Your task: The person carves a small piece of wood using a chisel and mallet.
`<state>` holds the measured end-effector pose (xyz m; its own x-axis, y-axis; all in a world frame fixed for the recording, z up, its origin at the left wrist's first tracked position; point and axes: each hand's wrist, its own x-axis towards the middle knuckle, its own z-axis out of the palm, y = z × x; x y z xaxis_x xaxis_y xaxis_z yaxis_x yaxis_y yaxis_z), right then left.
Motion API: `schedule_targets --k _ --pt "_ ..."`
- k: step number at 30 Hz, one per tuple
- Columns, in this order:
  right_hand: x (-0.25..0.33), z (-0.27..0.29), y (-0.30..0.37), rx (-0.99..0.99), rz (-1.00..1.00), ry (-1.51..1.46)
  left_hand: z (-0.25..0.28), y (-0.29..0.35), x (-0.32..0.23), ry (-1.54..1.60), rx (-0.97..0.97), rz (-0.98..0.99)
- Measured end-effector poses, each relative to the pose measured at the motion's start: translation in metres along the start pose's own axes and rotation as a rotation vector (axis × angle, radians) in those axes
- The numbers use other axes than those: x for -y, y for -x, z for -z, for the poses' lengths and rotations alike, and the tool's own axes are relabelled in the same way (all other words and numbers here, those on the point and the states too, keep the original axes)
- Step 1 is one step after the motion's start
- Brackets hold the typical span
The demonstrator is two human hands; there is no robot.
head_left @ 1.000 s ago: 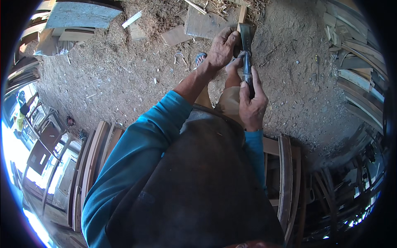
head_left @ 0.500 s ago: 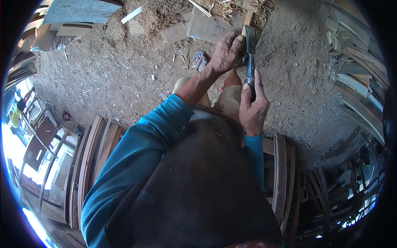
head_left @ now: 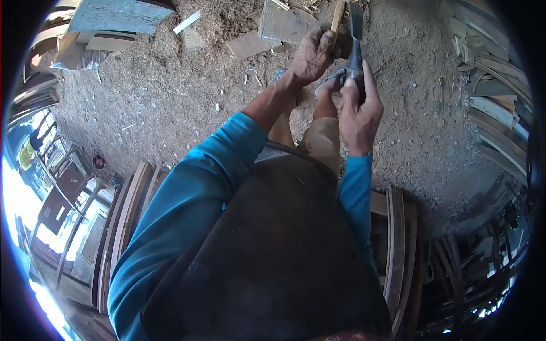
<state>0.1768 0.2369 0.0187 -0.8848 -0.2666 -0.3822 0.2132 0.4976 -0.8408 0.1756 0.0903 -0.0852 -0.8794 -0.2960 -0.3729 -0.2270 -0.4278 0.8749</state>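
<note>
My left hand (head_left: 311,58), thumb pressed forward, is closed round a narrow light-brown wooden strip (head_left: 338,16) that runs up to the top edge of the picture. To its right, my right hand (head_left: 362,116) grips the handle of a chisel (head_left: 356,28) with a broad, flared dark metal blade pointing away from me. The blade lies close beside the strip; a small gap shows between them. Most of the chisel's handle is hidden by my fingers, and the strip's lower end is covered by my left hand.
Flat boards (head_left: 250,44) lie on the dirt floor (head_left: 170,108) ahead, among shavings. A pale blue panel (head_left: 116,16) stands far left. Stacked planks (head_left: 492,108) line the right side, and more planks (head_left: 129,207) stand near my left side.
Both hands have moved a little farther away, the right one also rightward. The chisel blade has shifted from overlapping the strip to beside it. Both grips stay closed.
</note>
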Motion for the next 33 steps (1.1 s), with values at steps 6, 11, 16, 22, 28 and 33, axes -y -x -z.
schedule_targets --k 6,11,16,22,28,33 --pt "0.0 0.003 0.052 0.003 0.126 0.122 -0.005 0.0 0.016 0.053 -0.091 -0.047" --pt "-0.015 -0.001 0.052 0.042 0.121 0.154 -0.009 0.002 0.011 -0.102 -0.149 -0.04" --pt "-0.003 -0.003 0.036 0.05 0.145 0.166 -0.003 0.002 0.01 -0.058 -0.098 0.007" --pt "0.009 -0.019 -0.005 -0.003 0.087 0.191 -0.006 0.001 0.013 -0.052 -0.112 0.025" --pt "-0.011 -0.014 -0.023 0.006 0.109 0.112 -0.005 -0.005 0.019 0.026 -0.122 0.013" --pt "-0.011 0.003 0.015 0.039 0.064 0.066 -0.006 -0.005 0.02 0.131 -0.153 0.015"
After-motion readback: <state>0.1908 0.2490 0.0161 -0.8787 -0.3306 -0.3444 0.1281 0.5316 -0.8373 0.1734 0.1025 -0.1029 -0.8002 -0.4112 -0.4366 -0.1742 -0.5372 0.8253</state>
